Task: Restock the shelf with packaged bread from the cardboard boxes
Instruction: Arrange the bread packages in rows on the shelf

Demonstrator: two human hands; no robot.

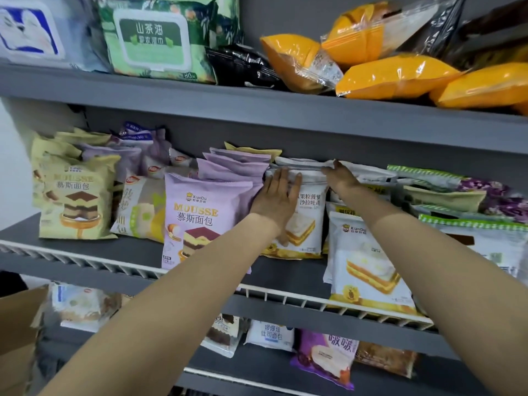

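Note:
Both arms reach onto the grey middle shelf (123, 250). My left hand (275, 197) lies flat, fingers straight, against the front of an upright white sandwich-bread pack (305, 221) in a row of white packs. My right hand (340, 175) rests on the top edges of the white packs behind it, fingers extended over them. Another white pack (368, 267) stands in front to the right. A purple mousse bread pack (197, 218) leads a purple row to the left. A yellow mousse pack (75, 195) stands at far left.
A cardboard box flap (20, 324) shows at lower left. The top shelf holds orange bread bags (397, 75) and green wet-wipe packs (154, 38). A white wire rail (314, 300) edges the middle shelf. More bread packs (325, 355) lie on the lower shelf.

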